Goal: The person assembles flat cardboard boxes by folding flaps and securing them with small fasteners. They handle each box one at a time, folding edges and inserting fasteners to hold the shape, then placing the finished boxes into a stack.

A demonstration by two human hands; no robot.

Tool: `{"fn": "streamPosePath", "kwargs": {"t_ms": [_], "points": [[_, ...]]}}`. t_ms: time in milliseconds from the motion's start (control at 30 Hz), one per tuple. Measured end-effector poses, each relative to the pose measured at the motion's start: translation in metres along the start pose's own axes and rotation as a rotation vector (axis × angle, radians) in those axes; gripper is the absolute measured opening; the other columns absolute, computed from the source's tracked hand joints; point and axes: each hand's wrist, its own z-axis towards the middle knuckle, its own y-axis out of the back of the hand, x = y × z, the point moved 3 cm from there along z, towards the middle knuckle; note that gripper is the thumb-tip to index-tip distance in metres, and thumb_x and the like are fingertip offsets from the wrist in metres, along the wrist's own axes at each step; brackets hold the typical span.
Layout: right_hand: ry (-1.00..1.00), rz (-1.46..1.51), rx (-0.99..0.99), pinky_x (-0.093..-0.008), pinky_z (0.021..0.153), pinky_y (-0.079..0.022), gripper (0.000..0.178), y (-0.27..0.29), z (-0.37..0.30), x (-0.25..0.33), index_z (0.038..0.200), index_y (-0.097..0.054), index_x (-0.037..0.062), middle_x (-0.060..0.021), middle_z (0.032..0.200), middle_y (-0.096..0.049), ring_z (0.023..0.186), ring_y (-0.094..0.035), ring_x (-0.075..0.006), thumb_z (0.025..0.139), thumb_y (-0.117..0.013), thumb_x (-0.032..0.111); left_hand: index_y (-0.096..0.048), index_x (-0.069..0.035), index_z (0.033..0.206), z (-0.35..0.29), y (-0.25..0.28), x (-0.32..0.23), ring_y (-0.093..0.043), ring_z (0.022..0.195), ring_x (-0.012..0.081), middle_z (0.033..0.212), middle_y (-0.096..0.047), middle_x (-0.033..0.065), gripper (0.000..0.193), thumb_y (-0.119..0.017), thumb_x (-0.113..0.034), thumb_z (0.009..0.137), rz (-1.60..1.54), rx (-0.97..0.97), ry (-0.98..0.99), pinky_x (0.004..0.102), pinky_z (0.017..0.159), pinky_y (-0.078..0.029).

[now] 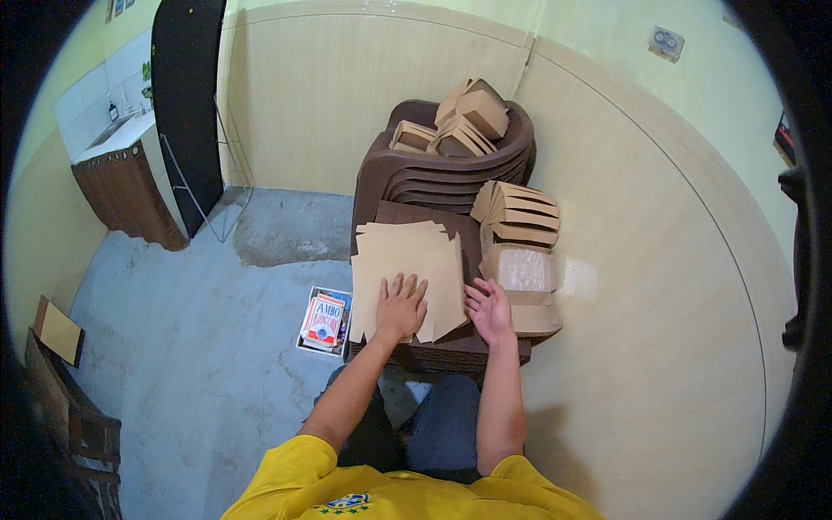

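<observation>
Cardboard sheets (409, 251), centre of frame on brown chair (471, 253); left hand (401, 310) flat on top, fingers spread; right hand (490, 310) beside edge, fingers loosely parted; uneven sheets might slide if pushed sideways

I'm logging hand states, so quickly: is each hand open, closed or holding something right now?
Left hand: open, palm down on the stacked cardboard sheets.
Right hand: open, by their right edge, holding nothing visible; contact unclear.
</observation>
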Motion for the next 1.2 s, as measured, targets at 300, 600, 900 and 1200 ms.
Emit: {"fn": "streamPosePath", "kwargs": {"t_ms": [300, 600, 900, 1200], "points": [[-0.011, 0.285, 0.302, -0.0413, 0.132, -0.024, 0.096, -0.034, -0.006, -0.053, 0.171, -0.026, 0.0021, -0.0144, 0.176, -0.033, 0.16, -0.033, -0.0276, 0.11, -0.023, 0.076, -0.048, -0.02, 0.163, 0.002, -0.01, 0.003, -0.038, 0.157, 0.0357, 0.168, -0.046, 0.0083, 0.059, -0.052, -0.036, 0.107, -0.049, 0.04, 0.022, 0.0624, 0.13, -0.023], [0.293, -1.739, 0.331, -0.0557, 0.135, -0.009, 0.089, -0.09, -0.024, -0.088, 0.173, -0.017, 0.0017, -0.0144, 0.183, -0.01, 0.169, -0.007, -0.029, 0.112, -0.031, 0.064, -0.06, -0.006, 0.151, 0.015, 0.035, 0.127, -0.05, 0.15, 0.0385, 0.16, -0.055, 0.0205, 0.047, -0.053, -0.027, 0.109, -0.82, -0.27, 0.35, 0.0467, 0.124, -0.039], [0.217, -1.833, 0.248, -0.0623, 0.133, -0.005, 0.097, -0.089, -0.087, -0.084, 0.169, -0.019, -0.0098, -0.0241, 0.181, -0.013, 0.169, -0.01, -0.0361, 0.109, -0.038, 0.065, -0.047, -0.027, 0.165, 0.011, -0.005, 0.044, -0.027, 0.165, 0.0316, 0.175, -0.038, 0.004, 0.055, -0.047, -0.035, 0.111, 0.017, 0.035, 0.078, 0.0599, 0.133, -0.015], [-0.013, -1.714, 0.19, -0.0611, 0.134, 0.0, 0.092, -0.115, 0.063, -0.058, 0.172, -0.014, -0.0027, -0.0163, 0.183, -0.01, 0.17, -0.005, -0.0268, 0.112, -0.019, 0.067, -0.049, -0.023, 0.164, 0.006, -0.002, 0.044, -0.027, 0.165, 0.0339, 0.176, -0.036, 0.0083, 0.055, -0.049, -0.028, 0.109, -0.053, 0.064, 0.087, 0.0589, 0.134, -0.016]]}}
